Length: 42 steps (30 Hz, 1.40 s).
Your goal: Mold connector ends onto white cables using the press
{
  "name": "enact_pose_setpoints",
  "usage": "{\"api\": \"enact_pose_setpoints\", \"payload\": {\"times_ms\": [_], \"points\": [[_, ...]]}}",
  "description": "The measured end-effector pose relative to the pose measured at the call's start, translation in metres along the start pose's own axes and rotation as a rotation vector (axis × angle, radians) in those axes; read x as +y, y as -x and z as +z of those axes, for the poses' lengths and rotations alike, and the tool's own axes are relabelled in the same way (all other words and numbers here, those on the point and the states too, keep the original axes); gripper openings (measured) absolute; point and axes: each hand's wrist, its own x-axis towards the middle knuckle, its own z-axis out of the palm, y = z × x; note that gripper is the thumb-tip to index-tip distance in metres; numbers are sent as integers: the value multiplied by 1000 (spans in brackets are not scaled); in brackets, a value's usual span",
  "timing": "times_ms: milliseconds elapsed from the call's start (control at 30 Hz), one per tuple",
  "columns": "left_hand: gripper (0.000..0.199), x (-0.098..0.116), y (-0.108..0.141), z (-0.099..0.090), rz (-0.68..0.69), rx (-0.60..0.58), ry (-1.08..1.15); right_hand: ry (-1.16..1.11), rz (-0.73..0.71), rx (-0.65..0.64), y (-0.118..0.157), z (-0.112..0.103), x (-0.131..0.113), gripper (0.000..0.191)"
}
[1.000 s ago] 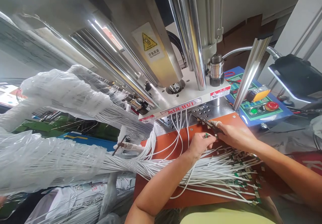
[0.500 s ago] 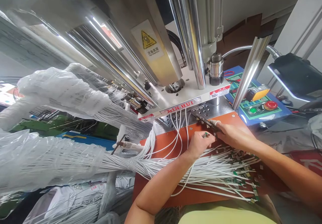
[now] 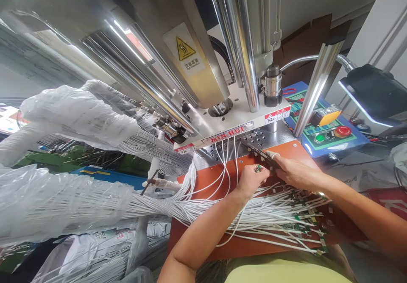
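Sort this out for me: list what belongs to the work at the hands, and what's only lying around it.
In the work: left hand pinching a small green circuit board; right hand at a dark metal strip; white wires with green board ends.

Around it: control panel; plastic-wrapped wire bundles.

Polished steel columns (image 3: 244, 41) shine like mirrors above a matt orange worktop (image 3: 219, 181), whose far edge meets a dull, drilled metal plate (image 3: 257, 139). Smooth plastic-coated white wires (image 3: 270, 217) cross it from glossy, crinkled clear plastic wrap (image 3: 73, 194). Beyond, a ribbed metal hose (image 3: 314, 57) passes rough brown cardboard (image 3: 305, 41), and a smooth paper warning label (image 3: 183, 50) sits higher up.
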Motion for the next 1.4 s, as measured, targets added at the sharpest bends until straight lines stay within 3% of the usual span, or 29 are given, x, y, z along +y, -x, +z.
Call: {"api": "enact_pose_setpoints", "payload": {"times_ms": [100, 300, 533, 733, 867, 1067, 1167, 1400], "points": [[18, 1, 1, 0, -23, -12, 44, -52, -10, -80, 3, -2, -1, 49], [22, 2, 2, -3, -15, -36, 13, -10, -7, -11, 4, 0, -7, 39], [28, 4, 8, -3, 26, -60, 92, -66, -12, -72, 1, -4, 4, 42], [32, -3, 13, 1, -41, -20, 182, -97, -49, -91, 3, -8, -7, 43], [32, -5, 12, 1, -35, 0, 196, -82, -75, -81, 0, -6, -4, 44], [26, -3, 10, 1, -38, -12, 211, -73, 5, -82, -2, -4, 2, 53], [24, -4, 8, 1, -73, 13, 196, -96, -39, -65, -3, -2, -2, 54], [18, -1, 8, 2, -91, 36, 235, -49, -37, -116, -4, -1, -12, 45]]}}
